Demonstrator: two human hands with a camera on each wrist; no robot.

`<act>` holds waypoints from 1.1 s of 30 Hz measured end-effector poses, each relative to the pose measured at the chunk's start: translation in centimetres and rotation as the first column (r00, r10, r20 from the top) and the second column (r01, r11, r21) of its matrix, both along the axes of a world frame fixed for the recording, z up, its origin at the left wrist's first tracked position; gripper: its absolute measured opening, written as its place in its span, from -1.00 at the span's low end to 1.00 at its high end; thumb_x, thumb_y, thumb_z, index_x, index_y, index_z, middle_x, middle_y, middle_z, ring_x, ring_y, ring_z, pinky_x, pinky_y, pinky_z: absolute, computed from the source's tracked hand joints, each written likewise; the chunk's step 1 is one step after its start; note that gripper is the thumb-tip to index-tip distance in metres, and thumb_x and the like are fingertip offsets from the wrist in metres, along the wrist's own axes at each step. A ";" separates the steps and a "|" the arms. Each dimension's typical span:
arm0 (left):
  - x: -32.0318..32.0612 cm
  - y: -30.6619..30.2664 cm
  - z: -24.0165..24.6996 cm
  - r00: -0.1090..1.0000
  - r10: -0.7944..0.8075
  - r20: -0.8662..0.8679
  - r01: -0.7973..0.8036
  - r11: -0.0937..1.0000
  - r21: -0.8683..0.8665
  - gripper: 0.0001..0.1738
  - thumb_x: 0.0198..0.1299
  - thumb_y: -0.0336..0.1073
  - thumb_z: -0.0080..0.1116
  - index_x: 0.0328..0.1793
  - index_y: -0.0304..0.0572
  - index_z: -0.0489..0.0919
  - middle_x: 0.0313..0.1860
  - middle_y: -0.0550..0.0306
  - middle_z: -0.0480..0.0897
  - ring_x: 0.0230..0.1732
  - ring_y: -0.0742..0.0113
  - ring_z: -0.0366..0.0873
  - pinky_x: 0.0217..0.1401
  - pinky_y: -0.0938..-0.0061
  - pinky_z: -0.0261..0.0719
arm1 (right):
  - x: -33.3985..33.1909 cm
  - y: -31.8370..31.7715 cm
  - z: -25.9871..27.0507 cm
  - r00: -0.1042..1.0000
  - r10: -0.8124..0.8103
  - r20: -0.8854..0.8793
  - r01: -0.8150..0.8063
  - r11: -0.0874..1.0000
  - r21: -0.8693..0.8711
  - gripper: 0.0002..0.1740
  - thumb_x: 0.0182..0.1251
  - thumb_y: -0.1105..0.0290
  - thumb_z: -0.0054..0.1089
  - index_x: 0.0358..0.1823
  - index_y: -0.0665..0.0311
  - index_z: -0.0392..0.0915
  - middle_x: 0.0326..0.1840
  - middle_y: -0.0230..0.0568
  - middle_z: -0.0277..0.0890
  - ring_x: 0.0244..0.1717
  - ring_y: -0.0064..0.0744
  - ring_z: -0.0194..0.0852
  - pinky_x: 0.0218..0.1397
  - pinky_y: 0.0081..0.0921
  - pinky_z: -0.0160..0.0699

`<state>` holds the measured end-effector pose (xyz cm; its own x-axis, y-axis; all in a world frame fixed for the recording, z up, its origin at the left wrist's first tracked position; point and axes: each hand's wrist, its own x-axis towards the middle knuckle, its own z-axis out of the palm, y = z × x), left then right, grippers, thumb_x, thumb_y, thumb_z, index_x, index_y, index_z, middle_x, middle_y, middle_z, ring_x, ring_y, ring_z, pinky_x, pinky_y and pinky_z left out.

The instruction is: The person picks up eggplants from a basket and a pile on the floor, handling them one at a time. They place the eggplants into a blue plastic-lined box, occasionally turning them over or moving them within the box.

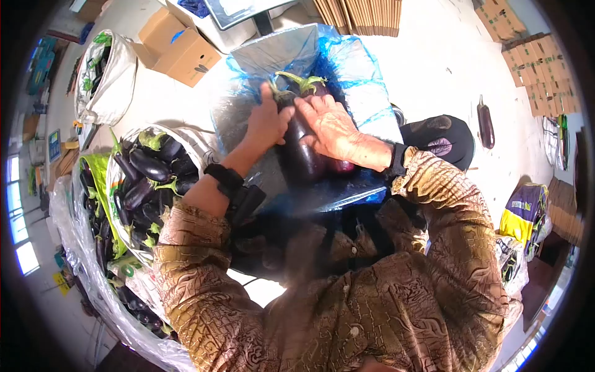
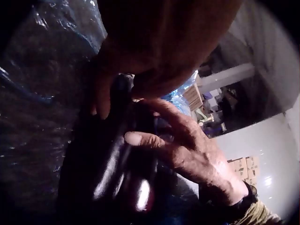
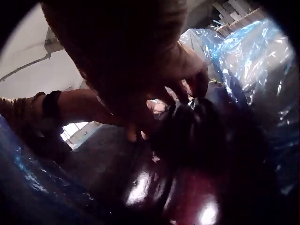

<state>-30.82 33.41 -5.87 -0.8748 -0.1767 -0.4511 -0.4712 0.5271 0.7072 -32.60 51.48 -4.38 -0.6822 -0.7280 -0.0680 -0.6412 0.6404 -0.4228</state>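
Centrally, two or more dark purple eggplants lie side by side on a sheet of crinkled blue plastic film, directly in front of the person's chest. Their green stems point away from the body.

Edges and room: a round basket heaped with similar eggplants stands close to the left forearm, so that side is tight. A black cap sits just beyond the right wrist. Pale floor lies open past the film, with a cardboard box to the far left and one loose eggplant well apart on the right.

Materials: the eggplants have long, smooth, glossy skins, which show bright highlights in both wrist views. The film is thin, translucent and wrinkled.

Hands: the left hand grips the stem end of the left-most eggplant, with the thumb raised along it and the fingers curled down over the skin. The right hand lies palm down across the neighbouring fruit, with its fingers curved over the top and its thumb pressed on the near side. The hands sit close together, almost touching over the stems, and both wrists wear dark bands.
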 end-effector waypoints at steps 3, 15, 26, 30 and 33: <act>-0.4 -0.6 -1.1 0.976 -0.219 -0.012 0.218 0.976 -0.027 -0.22 0.29 -0.24 0.18 0.52 -0.34 0.07 -0.46 -0.16 0.63 -0.59 0.13 0.66 -0.53 0.33 0.71 | -0.3 0.1 -1.9 0.991 0.098 -0.087 -0.095 0.995 0.040 -0.15 0.10 0.16 0.42 0.39 0.35 0.28 0.32 -0.05 0.32 0.30 0.01 0.20 0.19 -0.02 0.28; 3.0 -1.4 6.7 0.912 -0.330 -0.245 0.282 0.936 -0.209 -0.46 0.25 -0.25 0.23 0.32 -0.26 0.42 -0.38 -0.07 0.71 -0.32 0.12 0.73 -0.24 0.33 0.61 | -4.4 4.4 4.2 0.974 0.108 0.200 -0.079 0.986 -0.149 -0.44 0.31 0.20 0.29 0.24 0.41 0.47 0.14 0.05 0.53 0.17 0.02 0.48 0.31 -0.21 0.38; 3.8 -3.4 10.5 0.945 -0.210 -0.251 0.220 0.975 0.013 -0.55 0.26 -0.36 0.20 0.29 -0.20 0.50 -0.27 -0.05 0.73 -0.24 0.28 0.73 -0.14 0.45 0.61 | -7.9 8.3 9.3 0.752 -0.198 0.629 0.429 0.871 -0.239 -0.57 0.36 0.30 0.30 0.16 0.39 0.54 -0.06 -0.18 0.64 -0.07 -0.45 0.54 0.04 -0.48 0.55; 3.3 -3.7 10.3 0.971 -0.123 -0.204 0.151 0.981 0.123 -0.55 0.26 -0.40 0.16 0.30 -0.24 0.50 -0.27 0.00 0.73 -0.21 0.37 0.71 -0.10 0.49 0.60 | -7.4 8.3 10.0 0.791 -0.115 0.601 0.351 0.890 -0.291 -0.60 0.34 0.37 0.30 0.15 0.37 0.54 -0.13 -0.11 0.60 -0.11 -0.38 0.54 -0.02 -0.47 0.58; 3.0 -4.5 9.4 0.979 -0.058 -0.193 0.093 0.980 0.177 -0.56 0.27 -0.43 0.13 0.29 -0.29 0.50 -0.24 0.08 0.72 -0.19 0.45 0.67 -0.07 0.55 0.59 | -7.5 8.1 10.5 0.878 -0.001 0.479 0.184 0.924 -0.335 -0.61 0.32 0.36 0.30 0.12 0.39 0.54 -0.08 0.00 0.58 -0.09 -0.16 0.59 -0.01 -0.36 0.59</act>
<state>-27.77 28.95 3.52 -0.9541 -0.0358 -0.2975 -0.2857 0.4084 0.8670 -40.06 59.58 6.14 -0.7031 -0.6976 -0.1376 -0.2582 0.4308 -0.8647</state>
